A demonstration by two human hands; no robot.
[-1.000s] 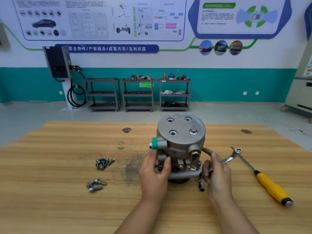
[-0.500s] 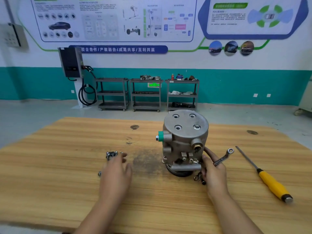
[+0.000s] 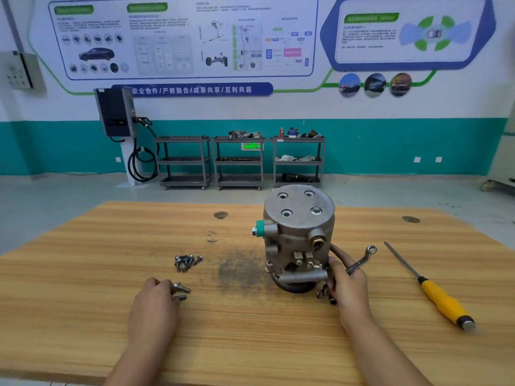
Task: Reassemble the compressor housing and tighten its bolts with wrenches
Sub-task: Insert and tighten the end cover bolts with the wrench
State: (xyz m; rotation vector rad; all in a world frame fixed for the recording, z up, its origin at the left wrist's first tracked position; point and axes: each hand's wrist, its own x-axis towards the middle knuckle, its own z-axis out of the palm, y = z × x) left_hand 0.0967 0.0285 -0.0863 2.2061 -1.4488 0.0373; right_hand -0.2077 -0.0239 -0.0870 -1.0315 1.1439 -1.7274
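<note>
Support was withdrawn: the left hand was moved off the upright compressor housing to loose bolts at its 8 o'clock on the worktop. Its fingers were curled, but the grip could not be told. The wrench was kept gripped by the right hand. Bolt-fetching was judged begun.

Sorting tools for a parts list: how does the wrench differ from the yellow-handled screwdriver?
The wrench is gripped in the right hand; the screwdriver lies free on the table. The wrench is bare metal, cranked, with a ring end; the screwdriver is straight with a yellow handle. Both sit right of the compressor.
</note>
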